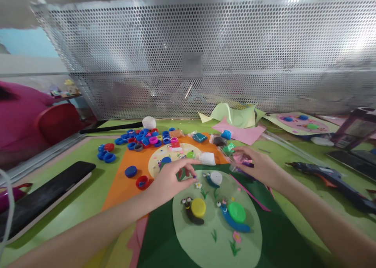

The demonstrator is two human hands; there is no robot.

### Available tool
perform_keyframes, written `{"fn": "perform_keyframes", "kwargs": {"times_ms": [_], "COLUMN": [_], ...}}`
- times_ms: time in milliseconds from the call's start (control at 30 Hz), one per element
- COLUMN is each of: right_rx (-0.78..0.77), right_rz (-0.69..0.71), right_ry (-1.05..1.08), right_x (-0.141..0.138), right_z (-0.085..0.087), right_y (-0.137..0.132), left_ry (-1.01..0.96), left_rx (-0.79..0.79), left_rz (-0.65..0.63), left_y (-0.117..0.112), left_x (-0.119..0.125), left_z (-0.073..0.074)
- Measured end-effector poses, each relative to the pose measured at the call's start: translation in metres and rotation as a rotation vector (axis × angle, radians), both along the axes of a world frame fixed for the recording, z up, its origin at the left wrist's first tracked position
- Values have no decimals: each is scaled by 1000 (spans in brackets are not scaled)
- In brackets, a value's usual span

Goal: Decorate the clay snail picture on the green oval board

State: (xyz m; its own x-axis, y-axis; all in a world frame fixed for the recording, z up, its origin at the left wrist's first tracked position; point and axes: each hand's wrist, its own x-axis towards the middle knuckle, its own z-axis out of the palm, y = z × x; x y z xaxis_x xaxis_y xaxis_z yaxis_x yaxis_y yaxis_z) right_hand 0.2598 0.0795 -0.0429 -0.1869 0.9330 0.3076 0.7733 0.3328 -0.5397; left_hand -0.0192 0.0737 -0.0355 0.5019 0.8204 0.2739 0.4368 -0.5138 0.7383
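My left hand (172, 177) hovers above the upper left edge of a light green oval (217, 246) on dark green paper. A tiny purple bit (194, 177) shows at its fingertips, apparently modelling clay. At the far right side of the oval, my right hand (257, 163) has its fingers closed around a piece of purple clay (248, 164), beside clear clay packets. Snail figures with bottle-cap shells lie on the oval: a yellow-shelled snail (198, 208), a green-shelled snail (236, 213) and a white-shelled snail (216, 178). Flowers and grass tufts surround them.
Bottle caps (143, 137) are heaped at the back left. A black case (49, 197) lies left, and a glue gun (335, 180) right. Paper scraps (235, 117) stand before a perforated metal panel (141, 56). A person in pink (22, 115) is at far left.
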Motion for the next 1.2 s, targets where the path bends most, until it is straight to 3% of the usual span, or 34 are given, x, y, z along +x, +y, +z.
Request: {"fn": "perform_keyframes", "kwargs": {"times_ms": [233, 367, 467, 833, 1200], "right_rx": [329, 441, 460, 504, 530], "right_rz": [42, 169, 231, 174, 150], "right_ry": [-159, -229, -297, -317, -349], "right_x": [-15, -31, -37, -34, -34], "right_z": [6, 13, 14, 15, 15], "right_y": [-13, -28, -34, -32, -32], "left_ry": [-19, 8, 31, 158, 263], "left_rx": [-28, -17, 20, 62, 191], "left_rz": [-17, -12, -15, 13, -30], "left_y": [-12, -16, -15, 12, 11], "left_x": [4, 6, 6, -7, -7], "left_z": [2, 4, 6, 1, -1]}}
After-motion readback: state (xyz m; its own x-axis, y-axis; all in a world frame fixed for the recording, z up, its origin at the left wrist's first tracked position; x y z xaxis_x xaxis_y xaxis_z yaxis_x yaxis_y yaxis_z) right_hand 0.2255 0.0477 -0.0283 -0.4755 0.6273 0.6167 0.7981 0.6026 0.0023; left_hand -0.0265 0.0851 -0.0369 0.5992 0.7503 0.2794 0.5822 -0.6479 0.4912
